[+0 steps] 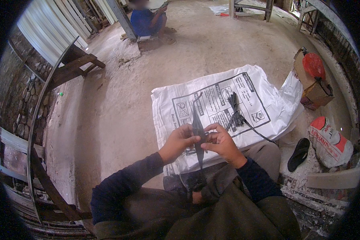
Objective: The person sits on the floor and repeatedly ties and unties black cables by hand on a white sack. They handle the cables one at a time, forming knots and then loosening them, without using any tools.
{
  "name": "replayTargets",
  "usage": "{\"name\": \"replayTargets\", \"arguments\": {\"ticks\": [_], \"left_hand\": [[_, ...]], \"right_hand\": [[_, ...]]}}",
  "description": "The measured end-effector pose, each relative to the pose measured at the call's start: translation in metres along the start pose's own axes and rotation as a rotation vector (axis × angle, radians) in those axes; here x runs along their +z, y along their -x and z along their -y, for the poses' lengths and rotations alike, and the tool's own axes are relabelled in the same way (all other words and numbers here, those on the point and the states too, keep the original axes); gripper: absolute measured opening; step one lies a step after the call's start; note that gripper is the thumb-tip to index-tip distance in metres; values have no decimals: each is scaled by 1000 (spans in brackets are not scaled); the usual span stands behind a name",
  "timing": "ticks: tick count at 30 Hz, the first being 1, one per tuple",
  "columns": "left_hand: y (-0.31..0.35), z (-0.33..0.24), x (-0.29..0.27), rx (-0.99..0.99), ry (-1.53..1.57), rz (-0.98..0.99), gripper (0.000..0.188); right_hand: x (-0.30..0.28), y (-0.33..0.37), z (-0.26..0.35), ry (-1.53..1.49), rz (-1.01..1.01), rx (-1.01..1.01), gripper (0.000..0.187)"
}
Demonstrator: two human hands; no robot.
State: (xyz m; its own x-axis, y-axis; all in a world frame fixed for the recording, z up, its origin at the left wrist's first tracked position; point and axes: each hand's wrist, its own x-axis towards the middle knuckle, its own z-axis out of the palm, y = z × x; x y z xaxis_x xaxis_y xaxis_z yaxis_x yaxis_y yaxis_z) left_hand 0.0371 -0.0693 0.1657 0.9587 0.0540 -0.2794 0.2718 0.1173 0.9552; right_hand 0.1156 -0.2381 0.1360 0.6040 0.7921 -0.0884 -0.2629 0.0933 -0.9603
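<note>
Between my hands is a thin black strip [198,129], broad in the middle and tapering toward both ends. It runs roughly lengthwise away from me. My left hand [179,141] pinches its left edge between thumb and fingers. On the opposite edge, the thumb and fingertips of my right hand [223,145] grip it too. Beneath lies a white printed sack [164,105], spread flat in front of my lap. A tangled bundle of black strips [238,118] rests on the sack, beyond my right hand, with one long tail trailing toward my knee.
A black sandal [298,155] and a white-and-red sack [331,144] lie at right. Farther back stands a cardboard box [314,94] with a red item [314,66] in it. Wooden trestle [78,66] at left; a seated person [148,22] is across the concrete floor [120,100].
</note>
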Motion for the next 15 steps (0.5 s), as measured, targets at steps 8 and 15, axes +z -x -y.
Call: {"name": "replayTargets", "arguments": {"ticks": [8, 15], "left_hand": [[2, -5, 5, -24, -4, 85, 22], [2, -11, 6, -60, 18, 90, 22]], "right_hand": [[0, 2, 5, 70, -55, -13, 44], [-2, 1, 9, -183, -27, 37, 44]]}}
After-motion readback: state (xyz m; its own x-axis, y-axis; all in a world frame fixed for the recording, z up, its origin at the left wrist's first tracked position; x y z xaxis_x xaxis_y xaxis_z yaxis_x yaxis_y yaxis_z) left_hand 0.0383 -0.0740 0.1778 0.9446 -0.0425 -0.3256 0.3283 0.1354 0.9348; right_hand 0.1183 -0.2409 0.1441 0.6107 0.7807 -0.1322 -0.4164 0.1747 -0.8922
